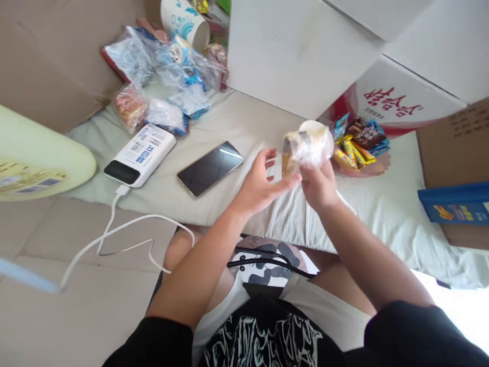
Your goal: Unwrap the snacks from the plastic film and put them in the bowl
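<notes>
In my right hand [319,186] is a blurred, yellowish packet in clear wrapping [296,148], held above the cloth-covered surface. A round white shape [313,127] shows right behind the packet; I cannot tell whether it is a cup or part of the packet. My left hand [260,181] is open beside it, fingers curved and thumb stretched toward the packet's lower edge. Whether that thumb touches it is unclear. To the right of the packet, several small snack packets [355,145] lie on a pinkish plate [376,165]. Left of my left hand lies a smartphone [211,168], screen up.
A white power bank [141,153] with a white cable [114,204] lies at left, near a pale green bottle [46,153]. Wrapped snacks [168,109] and a patterned paper cup [185,23] are piled behind. White boxes [294,51] stand at the back, a blue box [454,206] at right.
</notes>
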`<state>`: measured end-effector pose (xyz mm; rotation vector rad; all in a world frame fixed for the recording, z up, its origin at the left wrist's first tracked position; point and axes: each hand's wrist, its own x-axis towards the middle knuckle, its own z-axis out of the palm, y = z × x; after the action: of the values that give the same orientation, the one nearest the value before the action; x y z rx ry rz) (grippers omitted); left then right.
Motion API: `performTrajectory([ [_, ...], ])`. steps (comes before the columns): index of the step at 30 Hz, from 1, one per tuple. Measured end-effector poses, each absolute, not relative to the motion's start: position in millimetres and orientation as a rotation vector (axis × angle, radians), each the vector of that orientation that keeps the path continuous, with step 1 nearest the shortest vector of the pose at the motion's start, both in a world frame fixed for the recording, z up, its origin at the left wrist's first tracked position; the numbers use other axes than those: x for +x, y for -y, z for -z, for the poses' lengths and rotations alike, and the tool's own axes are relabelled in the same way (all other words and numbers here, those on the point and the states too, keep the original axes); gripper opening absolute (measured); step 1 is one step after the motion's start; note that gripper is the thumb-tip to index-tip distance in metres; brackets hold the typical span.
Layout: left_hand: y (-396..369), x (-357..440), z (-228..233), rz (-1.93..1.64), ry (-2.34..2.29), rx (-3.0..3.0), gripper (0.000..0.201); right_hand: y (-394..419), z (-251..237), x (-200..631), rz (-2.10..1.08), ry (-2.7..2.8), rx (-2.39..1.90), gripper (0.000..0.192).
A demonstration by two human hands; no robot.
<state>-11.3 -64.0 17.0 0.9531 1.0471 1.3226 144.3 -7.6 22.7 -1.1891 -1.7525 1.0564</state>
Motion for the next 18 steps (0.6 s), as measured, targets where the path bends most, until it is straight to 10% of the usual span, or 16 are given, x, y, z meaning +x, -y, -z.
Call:
performTrajectory([
  [7,67.9,34.8,-4.3,-0.937,-0.777,1.015,0.074,81.2,13.9,212.6,-1.209,1.427,-1.244,0.063],
  [12,64.0,46.2,6.0,-0.784,-0.855,1.081,0.059,78.4,17.0,244.6,-1.265,1.456,-1.151,0.098],
  [18,59.6,47.8,10.1,-0.713,-1.058,1.238,0.068,72.6,28.2,250.4,-1.237,1.578,-1.211,0.047],
])
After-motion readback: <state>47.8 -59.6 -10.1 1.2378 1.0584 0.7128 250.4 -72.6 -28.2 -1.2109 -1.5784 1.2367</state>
